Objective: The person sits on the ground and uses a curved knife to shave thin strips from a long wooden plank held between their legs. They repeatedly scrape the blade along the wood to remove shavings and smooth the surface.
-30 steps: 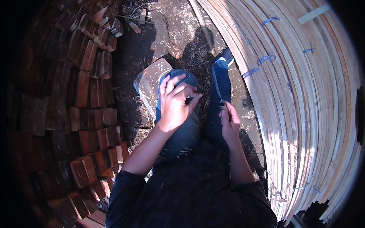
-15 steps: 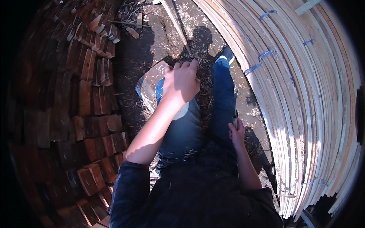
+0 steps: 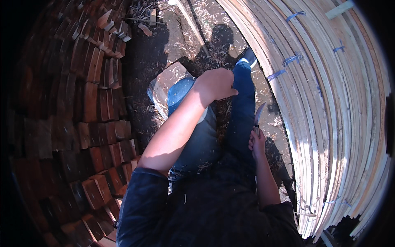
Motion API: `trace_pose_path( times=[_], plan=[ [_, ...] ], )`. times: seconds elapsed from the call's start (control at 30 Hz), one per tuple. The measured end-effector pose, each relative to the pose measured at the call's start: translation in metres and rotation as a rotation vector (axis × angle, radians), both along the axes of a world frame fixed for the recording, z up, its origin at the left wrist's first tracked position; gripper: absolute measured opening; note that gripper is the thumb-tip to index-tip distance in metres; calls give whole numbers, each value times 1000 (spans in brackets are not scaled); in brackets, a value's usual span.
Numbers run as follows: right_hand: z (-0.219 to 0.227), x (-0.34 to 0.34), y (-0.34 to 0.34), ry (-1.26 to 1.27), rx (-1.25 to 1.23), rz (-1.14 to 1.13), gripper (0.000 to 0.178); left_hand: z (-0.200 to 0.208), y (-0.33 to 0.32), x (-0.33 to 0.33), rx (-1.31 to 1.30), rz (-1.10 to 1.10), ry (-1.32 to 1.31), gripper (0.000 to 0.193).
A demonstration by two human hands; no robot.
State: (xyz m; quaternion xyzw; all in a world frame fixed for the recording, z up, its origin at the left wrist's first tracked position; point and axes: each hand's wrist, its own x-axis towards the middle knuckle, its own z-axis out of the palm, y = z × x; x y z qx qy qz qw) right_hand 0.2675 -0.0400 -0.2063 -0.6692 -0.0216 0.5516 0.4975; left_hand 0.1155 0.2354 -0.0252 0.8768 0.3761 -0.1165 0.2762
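Observation:
My left hand (image 3: 214, 84) is raised over the space between my legs, palm down and bent at the wrist. Its thumb stands out to the right. The other fingers curl down out of sight behind the back of the hand, so whether they hold anything is hidden. Lower and to the right, beside my right thigh, my right hand (image 3: 257, 145) is closed round the handle of a knife (image 3: 259, 114). The slightly curved blade points upward and away from me. Under my left knee (image 3: 177, 95) lies a flat, worn board or slab (image 3: 162, 80).
Stacked reddish-brown wood blocks (image 3: 92, 136) rise along the left. Long pale wooden strips (image 3: 304, 123), tied with blue bands (image 3: 292, 59), curve along the right. A wooden stick (image 3: 191, 24) lies ahead on shaving-strewn ground (image 3: 181, 45). My right shoe (image 3: 249, 57) is near the strips.
My left hand has moved right and slightly toward me, turning so its fingers no longer show. The knife in my right hand has tilted, showing more of its blade.

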Motion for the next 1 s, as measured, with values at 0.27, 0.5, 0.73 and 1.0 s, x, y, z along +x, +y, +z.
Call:
trace_pose_path(
  times=[0.27,0.5,0.73,1.0],
  plan=[
    [0,1,0,6,-15,12,30,-4,3,-3,-11,-23,-78,29],
    [3,-1,1,10,-17,26,29,-13,3,-5,73,-73,-234,31],
    [34,-19,14,-202,200,55,35,-16,2,-2,64,-83,-212,26],
    [84,-25,40,-87,292,161,33,-14,1,-4,-26,23,-43,27]
  ],
)
